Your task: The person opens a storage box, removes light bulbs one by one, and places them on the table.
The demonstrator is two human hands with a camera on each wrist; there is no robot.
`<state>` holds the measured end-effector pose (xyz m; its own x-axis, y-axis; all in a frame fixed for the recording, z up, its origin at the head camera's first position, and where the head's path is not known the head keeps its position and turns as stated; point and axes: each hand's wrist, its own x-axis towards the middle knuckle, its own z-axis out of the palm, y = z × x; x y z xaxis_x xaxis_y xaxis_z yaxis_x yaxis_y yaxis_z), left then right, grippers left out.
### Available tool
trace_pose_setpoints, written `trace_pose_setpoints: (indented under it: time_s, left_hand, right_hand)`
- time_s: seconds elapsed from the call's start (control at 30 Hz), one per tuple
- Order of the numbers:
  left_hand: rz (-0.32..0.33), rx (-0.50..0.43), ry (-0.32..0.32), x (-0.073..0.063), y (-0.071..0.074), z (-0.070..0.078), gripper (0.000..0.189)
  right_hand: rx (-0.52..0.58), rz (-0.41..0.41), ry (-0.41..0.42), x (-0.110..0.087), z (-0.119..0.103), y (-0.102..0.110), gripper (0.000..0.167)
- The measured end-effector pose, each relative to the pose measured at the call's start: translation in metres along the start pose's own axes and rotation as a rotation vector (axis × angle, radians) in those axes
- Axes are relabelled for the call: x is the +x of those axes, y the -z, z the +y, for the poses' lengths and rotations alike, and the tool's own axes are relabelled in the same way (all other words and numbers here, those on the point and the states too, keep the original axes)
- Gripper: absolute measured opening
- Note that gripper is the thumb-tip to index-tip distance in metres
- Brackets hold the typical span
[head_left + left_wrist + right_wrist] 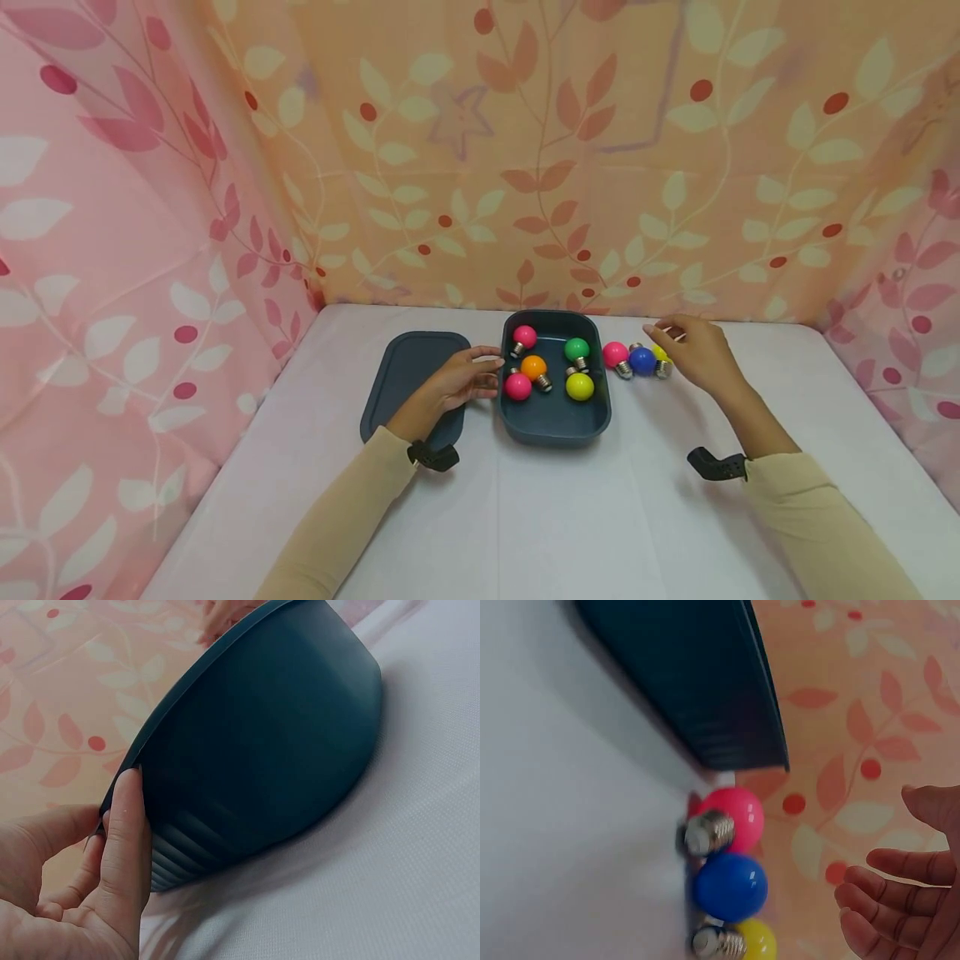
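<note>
A dark blue plastic box (555, 429) stands on the table with several colored light bulbs in it, among them an orange bulb (533, 367) and a green bulb (577, 349). My left hand (465, 379) holds the box's left side, thumb and fingers at the rim in the left wrist view. Right of the box lie a pink bulb (739, 817), a blue bulb (731, 888) and a yellow bulb (757, 941), close together. Above the yellow one hovers my right hand (697, 350), its fingers loosely bent and nothing between them in the right wrist view (907, 892).
A matching dark lid (408, 375) lies flat left of the box, partly beneath my left hand and forearm. White cloth covers the table (555, 525). Patterned curtains (570, 150) rise behind it and along both sides.
</note>
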<state>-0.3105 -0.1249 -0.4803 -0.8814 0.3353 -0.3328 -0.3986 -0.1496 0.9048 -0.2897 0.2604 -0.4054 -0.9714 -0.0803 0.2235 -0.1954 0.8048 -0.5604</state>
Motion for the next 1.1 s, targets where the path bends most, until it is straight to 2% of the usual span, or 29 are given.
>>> trace_pose_setpoints:
  time_s: [0.2, 0.47, 0.7, 0.97, 1.1]
  left_hand:
    - [-0.010, -0.004, 0.004, 0.000, 0.000, 0.000, 0.040]
    - [-0.006, -0.001, -0.009, 0.003, 0.002, 0.002, 0.039]
    - [-0.009, 0.000, -0.007, 0.004, 0.001, 0.002, 0.041]
    - [-0.011, -0.004, -0.008, 0.006, 0.001, 0.001, 0.038]
    - [-0.016, -0.012, -0.018, 0.007, 0.001, 0.001, 0.038]
  right_hand:
    - [0.029, -0.043, 0.063, -0.005, -0.028, -0.007, 0.057]
    - [0.027, -0.109, 0.146, -0.005, -0.058, -0.022, 0.044]
    - [0.040, -0.158, 0.225, -0.008, -0.076, -0.040, 0.037]
    - [0.044, -0.240, 0.258, -0.011, -0.093, -0.059, 0.038]
    - [0.034, -0.255, 0.276, -0.010, -0.098, -0.069, 0.038]
